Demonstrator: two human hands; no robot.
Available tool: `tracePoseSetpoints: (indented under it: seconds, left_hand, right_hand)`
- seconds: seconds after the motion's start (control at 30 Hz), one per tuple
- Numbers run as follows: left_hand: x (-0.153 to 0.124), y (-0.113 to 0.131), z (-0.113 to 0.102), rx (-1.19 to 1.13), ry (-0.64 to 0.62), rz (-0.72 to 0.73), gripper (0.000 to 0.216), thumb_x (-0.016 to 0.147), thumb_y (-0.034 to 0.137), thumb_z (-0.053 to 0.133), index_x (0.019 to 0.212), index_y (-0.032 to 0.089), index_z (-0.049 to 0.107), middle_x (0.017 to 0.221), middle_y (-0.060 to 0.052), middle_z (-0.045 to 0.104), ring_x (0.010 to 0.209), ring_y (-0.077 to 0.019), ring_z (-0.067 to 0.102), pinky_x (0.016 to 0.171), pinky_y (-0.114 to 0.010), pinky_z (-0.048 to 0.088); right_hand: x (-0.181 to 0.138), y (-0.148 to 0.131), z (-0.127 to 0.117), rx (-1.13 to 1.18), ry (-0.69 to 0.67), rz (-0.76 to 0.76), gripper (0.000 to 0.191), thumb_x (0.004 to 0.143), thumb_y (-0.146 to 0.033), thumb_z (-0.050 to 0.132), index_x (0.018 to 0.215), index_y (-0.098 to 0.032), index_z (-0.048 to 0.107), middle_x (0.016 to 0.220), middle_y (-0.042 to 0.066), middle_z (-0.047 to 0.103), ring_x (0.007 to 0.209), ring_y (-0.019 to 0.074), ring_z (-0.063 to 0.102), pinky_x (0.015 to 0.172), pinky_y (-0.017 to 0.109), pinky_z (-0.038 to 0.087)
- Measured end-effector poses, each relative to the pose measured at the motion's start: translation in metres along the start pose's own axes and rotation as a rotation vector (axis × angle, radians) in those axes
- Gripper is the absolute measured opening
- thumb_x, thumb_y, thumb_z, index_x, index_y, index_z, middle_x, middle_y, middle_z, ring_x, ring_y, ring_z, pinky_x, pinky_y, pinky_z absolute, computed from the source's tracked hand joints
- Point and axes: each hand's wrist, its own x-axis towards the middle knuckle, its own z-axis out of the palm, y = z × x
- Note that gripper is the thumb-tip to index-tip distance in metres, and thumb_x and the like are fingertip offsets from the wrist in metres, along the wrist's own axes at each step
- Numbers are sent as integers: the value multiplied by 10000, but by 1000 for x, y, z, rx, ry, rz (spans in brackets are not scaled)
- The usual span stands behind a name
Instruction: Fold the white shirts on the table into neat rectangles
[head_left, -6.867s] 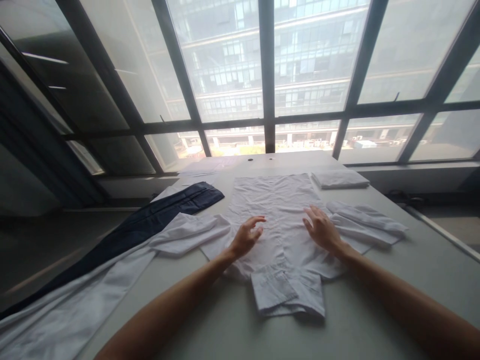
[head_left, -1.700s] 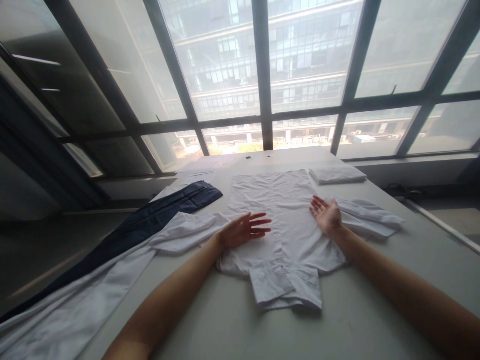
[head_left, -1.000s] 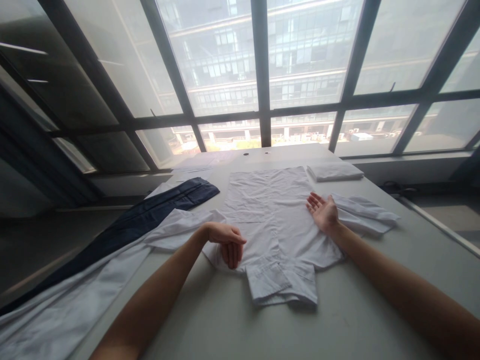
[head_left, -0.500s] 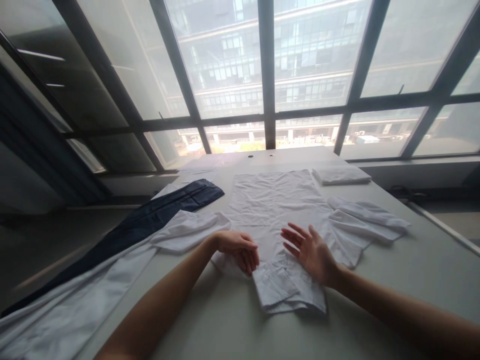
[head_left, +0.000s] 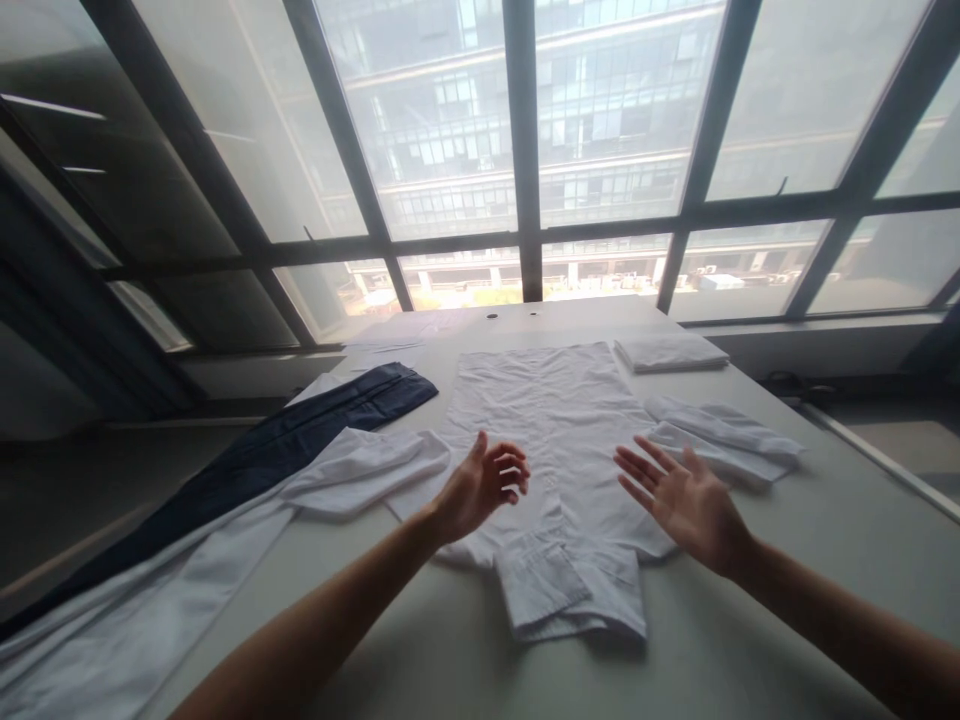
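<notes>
A white shirt (head_left: 540, 400) lies spread out on the table, its body wrinkled down the middle. Its collar (head_left: 541, 585) points toward me, and its sleeves (head_left: 375, 465) reach out to either side. Over the shirt's left shoulder area hovers my left hand (head_left: 484, 487), palm turned inward, fingers loosely curled and apart, with nothing in it. My right hand (head_left: 686, 500) is held above the shirt's right side, palm up and fingers stretched out, also holding nothing. Neither hand seems to press on the cloth.
Dark blue trousers (head_left: 300, 440) lie along the table's left side, partly beside a long white garment (head_left: 172, 590). A folded white cloth (head_left: 670, 352) rests at the far right of the white table (head_left: 817, 560). Large windows (head_left: 450, 120) rise behind the table.
My hands have moved apart. The left one has lifted and opened from beside the collar; the right one has shifted to the right. The shirt's middle is more exposed.
</notes>
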Motion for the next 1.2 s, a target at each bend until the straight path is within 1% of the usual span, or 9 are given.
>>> tracePoseSetpoints:
  seconds: [0.13, 0.27, 0.53, 0.67, 0.8, 0.9, 0.97, 1.07, 1.2]
  left_hand:
    - [0, -39, 32, -379, 196, 43, 504, 1052, 547, 390, 1236, 158, 651, 1357, -161, 632, 1192, -278, 643, 985, -399, 505]
    - [-4, -60, 29, -542, 267, -60, 480, 1069, 475, 364, 1379, 162, 553, 1473, -170, 547, 1288, -290, 596, 1040, -430, 483]
    - [-42, -25, -25, -470, 474, 36, 494, 1081, 399, 340, 1509, 159, 392, 1456, -200, 555, 1281, -275, 613, 1007, -428, 532]
    - [-60, -9, -42, -288, 552, 124, 430, 1056, 312, 396, 1449, 158, 472, 1463, -169, 560, 1295, -248, 604, 1070, -407, 497]
    - [-56, -2, -24, 231, 403, 226, 421, 926, 307, 641, 1330, 187, 633, 1452, -139, 582, 1343, -325, 549, 1166, -492, 384]
    - [-40, -6, 2, 765, 162, 317, 441, 890, 337, 710, 1315, 221, 686, 1473, -118, 571, 1436, -335, 434, 1240, -495, 244]
    - [-29, -14, 12, 1043, -23, 347, 477, 941, 373, 651, 1400, 245, 633, 1528, -96, 518, 1483, -308, 367, 1262, -493, 170]
    - [-19, -31, 5, 1335, -245, 335, 593, 975, 433, 610, 1527, 254, 489, 1608, -104, 397, 1528, -320, 273, 1253, -554, 90]
    - [-18, -38, -13, 1515, -378, 283, 718, 951, 502, 638, 1580, 253, 397, 1652, -132, 280, 1550, -359, 167, 1235, -597, 36]
  right_hand:
    - [-1, 30, 27, 10, -116, 107, 544, 1038, -565, 355, 1405, -215, 553, 1378, 120, 653, 1328, 234, 582, 1188, 463, 382]
    - [10, 46, 25, 11, -57, 174, 482, 1065, -500, 340, 1421, -221, 509, 1345, 126, 669, 1278, 219, 623, 1129, 466, 451]
    - [9, 11, -22, 15, -2, 126, 502, 1054, -512, 336, 1412, -201, 498, 1434, 170, 594, 1284, 249, 620, 1079, 477, 503]
    - [4, -2, -27, -111, 4, 27, 504, 1009, -566, 410, 1338, -233, 598, 1434, 127, 610, 1338, 246, 572, 1138, 477, 445]
    - [4, 7, -3, -282, -144, -90, 543, 986, -627, 420, 1328, -273, 648, 1513, 79, 549, 1419, 265, 480, 1168, 516, 391]
    - [-3, 27, 20, -473, -331, -141, 574, 985, -667, 401, 1371, -311, 633, 1543, 60, 516, 1445, 286, 441, 1185, 563, 339]
    - [-11, 38, 28, -784, -469, -220, 511, 975, -599, 513, 1393, -329, 624, 1570, 44, 479, 1488, 291, 371, 1238, 559, 222]
    - [-23, 45, 20, -1245, -646, -342, 586, 895, -457, 712, 1452, -334, 574, 1615, 28, 394, 1544, 308, 231, 1265, 552, 6]
    - [-25, 30, -5, -1396, -629, -338, 527, 950, -380, 640, 1469, -348, 552, 1606, 13, 398, 1533, 303, 266, 1262, 576, 30]
